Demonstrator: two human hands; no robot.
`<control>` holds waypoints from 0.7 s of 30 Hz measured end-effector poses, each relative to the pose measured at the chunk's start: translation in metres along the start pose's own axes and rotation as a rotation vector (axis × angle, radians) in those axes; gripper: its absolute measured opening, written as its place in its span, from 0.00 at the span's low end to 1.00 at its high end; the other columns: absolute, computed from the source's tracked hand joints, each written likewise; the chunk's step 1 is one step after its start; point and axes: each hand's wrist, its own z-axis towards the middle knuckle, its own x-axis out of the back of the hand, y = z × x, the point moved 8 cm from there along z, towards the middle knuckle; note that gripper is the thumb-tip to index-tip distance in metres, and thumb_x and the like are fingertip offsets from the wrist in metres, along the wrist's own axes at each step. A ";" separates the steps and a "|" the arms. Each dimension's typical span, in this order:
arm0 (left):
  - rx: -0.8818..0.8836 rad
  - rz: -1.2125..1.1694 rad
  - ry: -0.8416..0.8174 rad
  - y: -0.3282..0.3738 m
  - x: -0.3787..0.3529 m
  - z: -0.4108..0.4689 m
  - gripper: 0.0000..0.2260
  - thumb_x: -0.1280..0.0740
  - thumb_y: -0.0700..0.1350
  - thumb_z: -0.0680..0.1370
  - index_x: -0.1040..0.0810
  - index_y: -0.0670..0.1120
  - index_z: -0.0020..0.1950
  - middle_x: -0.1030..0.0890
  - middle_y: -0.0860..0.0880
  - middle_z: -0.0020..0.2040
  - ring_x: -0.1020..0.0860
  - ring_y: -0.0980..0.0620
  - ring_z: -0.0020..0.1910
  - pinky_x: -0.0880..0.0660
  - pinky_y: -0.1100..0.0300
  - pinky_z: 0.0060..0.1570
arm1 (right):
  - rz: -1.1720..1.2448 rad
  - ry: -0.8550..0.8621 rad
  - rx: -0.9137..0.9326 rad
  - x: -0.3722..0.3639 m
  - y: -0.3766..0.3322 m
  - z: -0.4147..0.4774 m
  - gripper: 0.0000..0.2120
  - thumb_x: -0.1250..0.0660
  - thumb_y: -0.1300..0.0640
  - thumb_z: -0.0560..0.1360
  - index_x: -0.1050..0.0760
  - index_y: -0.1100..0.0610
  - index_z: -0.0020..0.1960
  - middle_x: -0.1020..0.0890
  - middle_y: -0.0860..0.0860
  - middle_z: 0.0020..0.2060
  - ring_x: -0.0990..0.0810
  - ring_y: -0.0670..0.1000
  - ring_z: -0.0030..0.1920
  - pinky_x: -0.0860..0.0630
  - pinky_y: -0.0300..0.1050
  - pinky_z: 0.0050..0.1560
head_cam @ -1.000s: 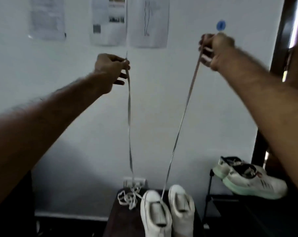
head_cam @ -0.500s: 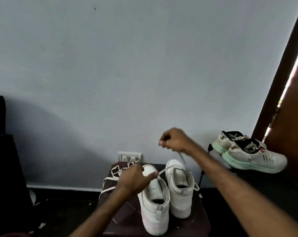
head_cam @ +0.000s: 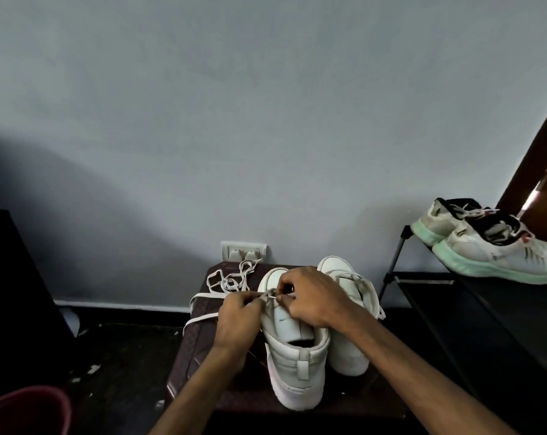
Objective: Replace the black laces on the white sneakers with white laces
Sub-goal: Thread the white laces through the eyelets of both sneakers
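We see the white sneakers in a smooth, matt, leather-like upper. The white lace at the table's far left corner is flat woven cloth, also matt. The table looks like dark brown moulded plastic with a dull, textured top. Behind it the wall is matt paint and the socket plate smooth plastic. The rack has thin, black, metal-looking tubes. The running shoes on it show cloth uppers and pale green, foam-like soles.

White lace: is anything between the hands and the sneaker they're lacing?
Nothing visible. The left hand and right hand both pinch the white lace directly over the nearer sneaker, touching its front.
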 end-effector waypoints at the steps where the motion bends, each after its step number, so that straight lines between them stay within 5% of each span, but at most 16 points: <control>1: -0.008 -0.004 0.000 0.000 0.000 0.000 0.08 0.35 0.41 0.73 0.15 0.46 0.43 0.15 0.51 0.41 0.17 0.51 0.46 0.22 0.45 0.52 | 0.001 0.002 0.007 0.001 0.000 0.000 0.06 0.33 0.51 0.73 0.19 0.50 0.48 0.16 0.48 0.47 0.19 0.52 0.49 0.24 0.44 0.47; 7: -0.142 0.085 0.037 0.010 0.001 -0.006 0.07 0.34 0.43 0.77 0.16 0.48 0.48 0.16 0.55 0.42 0.19 0.58 0.46 0.22 0.55 0.49 | 0.047 0.035 0.013 0.001 -0.003 0.002 0.06 0.33 0.50 0.72 0.20 0.50 0.45 0.16 0.47 0.44 0.19 0.50 0.45 0.24 0.45 0.45; 14: -0.236 0.130 0.048 0.020 -0.005 -0.021 0.08 0.36 0.49 0.79 0.17 0.48 0.48 0.17 0.54 0.44 0.20 0.56 0.46 0.24 0.50 0.50 | -0.079 -0.056 0.102 0.001 -0.013 0.002 0.07 0.33 0.52 0.73 0.20 0.55 0.46 0.18 0.53 0.45 0.21 0.55 0.48 0.27 0.47 0.45; 17: -0.117 -0.159 0.002 0.011 -0.009 -0.025 0.14 0.42 0.48 0.83 0.19 0.43 0.47 0.19 0.44 0.43 0.21 0.51 0.37 0.21 0.49 0.31 | -0.239 -0.070 0.190 0.003 -0.020 0.004 0.09 0.35 0.52 0.75 0.21 0.55 0.50 0.19 0.53 0.50 0.21 0.55 0.52 0.25 0.50 0.49; 21: -0.106 -0.209 0.005 0.002 -0.011 -0.024 0.03 0.35 0.42 0.80 0.23 0.43 0.48 0.21 0.37 0.41 0.23 0.47 0.24 0.23 0.52 0.23 | -0.018 -0.021 0.055 0.002 0.001 -0.001 0.04 0.31 0.51 0.75 0.18 0.48 0.46 0.16 0.45 0.45 0.19 0.48 0.49 0.23 0.49 0.51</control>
